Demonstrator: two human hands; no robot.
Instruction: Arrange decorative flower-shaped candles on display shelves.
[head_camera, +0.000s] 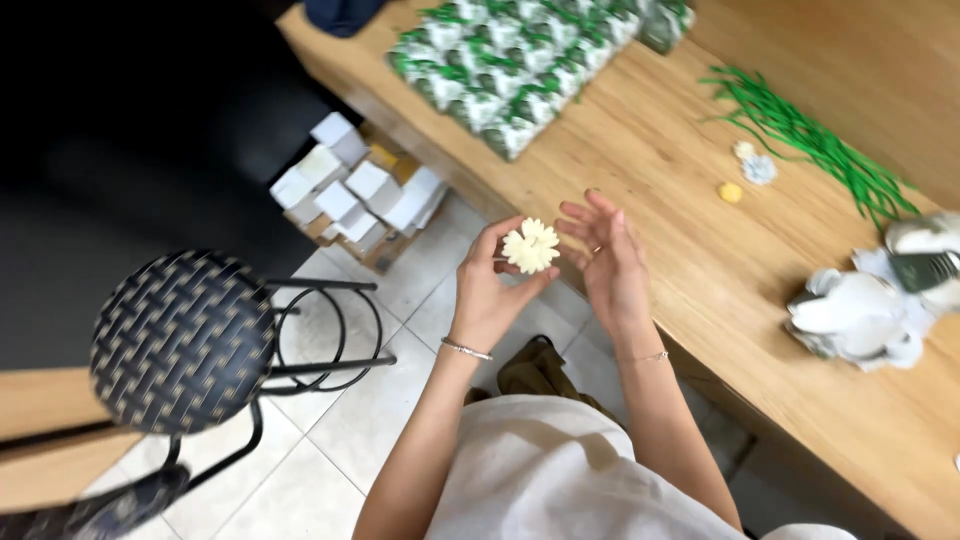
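Observation:
My left hand grips a small cream paper flower at the edge of the wooden table. The flower's petals fan out toward the camera. My right hand hovers just right of the flower, fingers spread, holding nothing; its fingertips are close to the petals but I cannot tell if they touch. A thin bracelet sits on each wrist.
On the table lie a bundle of green stems, small white and yellow flower bits, a heap of white material and green-and-white patterned packs. A woven stool and a crate of white boxes stand on the tiled floor.

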